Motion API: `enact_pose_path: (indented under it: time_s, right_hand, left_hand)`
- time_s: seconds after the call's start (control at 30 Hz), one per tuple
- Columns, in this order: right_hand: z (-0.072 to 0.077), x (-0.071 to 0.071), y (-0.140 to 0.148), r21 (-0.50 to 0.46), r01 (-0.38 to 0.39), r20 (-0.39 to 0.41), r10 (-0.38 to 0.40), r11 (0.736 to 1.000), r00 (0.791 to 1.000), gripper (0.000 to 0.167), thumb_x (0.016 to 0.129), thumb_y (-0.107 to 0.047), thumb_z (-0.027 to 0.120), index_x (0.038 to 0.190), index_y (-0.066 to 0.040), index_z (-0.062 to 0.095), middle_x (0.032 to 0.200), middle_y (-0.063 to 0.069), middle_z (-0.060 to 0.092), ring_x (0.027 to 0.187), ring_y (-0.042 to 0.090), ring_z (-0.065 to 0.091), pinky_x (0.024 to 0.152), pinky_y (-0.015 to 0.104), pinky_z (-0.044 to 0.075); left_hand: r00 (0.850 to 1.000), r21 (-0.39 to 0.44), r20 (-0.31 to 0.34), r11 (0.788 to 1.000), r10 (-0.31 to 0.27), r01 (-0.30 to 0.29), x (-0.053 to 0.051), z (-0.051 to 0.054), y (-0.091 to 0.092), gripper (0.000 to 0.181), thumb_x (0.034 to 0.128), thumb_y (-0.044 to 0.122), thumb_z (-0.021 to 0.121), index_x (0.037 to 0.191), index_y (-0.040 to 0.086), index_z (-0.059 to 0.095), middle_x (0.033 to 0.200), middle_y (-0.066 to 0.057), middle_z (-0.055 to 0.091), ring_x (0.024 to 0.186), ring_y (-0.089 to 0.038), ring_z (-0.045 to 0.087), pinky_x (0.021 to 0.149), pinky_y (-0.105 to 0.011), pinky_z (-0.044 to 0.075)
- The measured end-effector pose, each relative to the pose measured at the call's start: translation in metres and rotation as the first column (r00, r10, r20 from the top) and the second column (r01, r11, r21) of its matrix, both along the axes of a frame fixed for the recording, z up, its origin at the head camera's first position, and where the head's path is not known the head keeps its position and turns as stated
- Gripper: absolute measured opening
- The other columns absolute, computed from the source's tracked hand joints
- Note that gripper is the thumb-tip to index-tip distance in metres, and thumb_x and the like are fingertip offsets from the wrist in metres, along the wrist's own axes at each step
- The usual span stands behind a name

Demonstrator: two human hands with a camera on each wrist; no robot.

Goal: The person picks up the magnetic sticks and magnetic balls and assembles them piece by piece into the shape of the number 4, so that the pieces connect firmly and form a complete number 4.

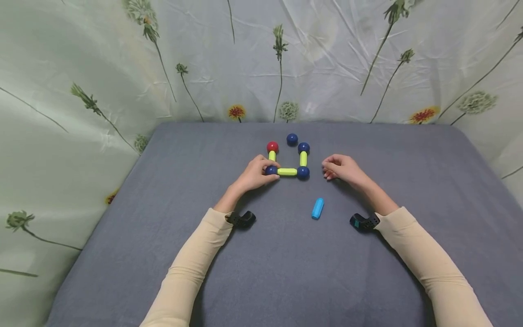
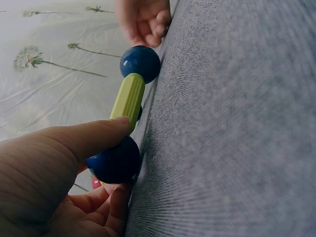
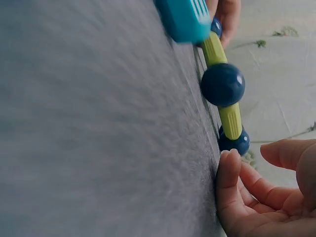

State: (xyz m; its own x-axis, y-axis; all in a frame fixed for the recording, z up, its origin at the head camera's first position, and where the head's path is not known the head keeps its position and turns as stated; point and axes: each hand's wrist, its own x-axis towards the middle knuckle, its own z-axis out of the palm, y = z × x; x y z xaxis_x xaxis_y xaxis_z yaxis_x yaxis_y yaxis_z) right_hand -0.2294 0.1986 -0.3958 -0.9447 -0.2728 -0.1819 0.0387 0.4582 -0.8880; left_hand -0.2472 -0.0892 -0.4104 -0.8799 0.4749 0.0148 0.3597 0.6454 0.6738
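Note:
A U-shaped piece made of yellow-green rods and balls lies on the grey surface. My left hand (image 1: 256, 172) grips its near-left dark blue ball (image 2: 116, 160), the thumb reaching onto the front yellow-green rod (image 1: 287, 172). From that corner a second rod (image 1: 272, 156) leads to a red ball (image 1: 272, 146). At the near-right corner sits another dark blue ball (image 1: 303, 172), and a third rod (image 1: 303, 159) joins it to a far dark blue ball (image 1: 303, 147). To the right, apart from the piece, my right hand (image 1: 343, 170) rests with loosely curled fingers, holding nothing.
A loose dark blue ball (image 1: 292, 139) lies just beyond the piece. Nearer, between the forearms, is a loose light blue rod (image 1: 318, 208). The grey cloth surface (image 1: 286, 272) ends at a flower-printed curtain (image 1: 327, 68) behind.

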Motion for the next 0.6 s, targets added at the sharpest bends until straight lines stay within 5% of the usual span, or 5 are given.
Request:
enact_pose_path:
  time_s: [0.37,0.6]
  right_hand:
    - [0.004,0.035,0.007,0.113,-0.052,-0.023,0.055,0.992,0.998,0.031,0.097,-0.020,0.049,0.109,0.008,0.055,0.092,0.017,0.062,0.069,0.004,0.060,0.065,0.021,0.052]
    - [0.008,0.049,0.010,0.172,-0.101,0.008,0.101,0.980,0.995,0.030,0.096,-0.022,0.052,0.101,0.007,0.059,0.078,0.009,0.062,0.063,0.005,0.058,0.061,0.023,0.051]
  left_hand:
    - [1.000,0.006,0.012,1.000,0.003,-0.003,0.001,-0.001,0.000,0.031,0.0853,0.022,0.068,0.115,0.013,0.066,0.104,-0.012,0.050,0.093,-0.021,0.046,0.077,-0.027,0.039]
    - [1.000,0.008,0.005,1.000,-0.003,0.003,-0.001,-0.001,0.000,0.031,0.0853,0.022,0.068,0.115,0.012,0.066,0.103,-0.012,0.051,0.092,-0.021,0.045,0.077,-0.027,0.038]
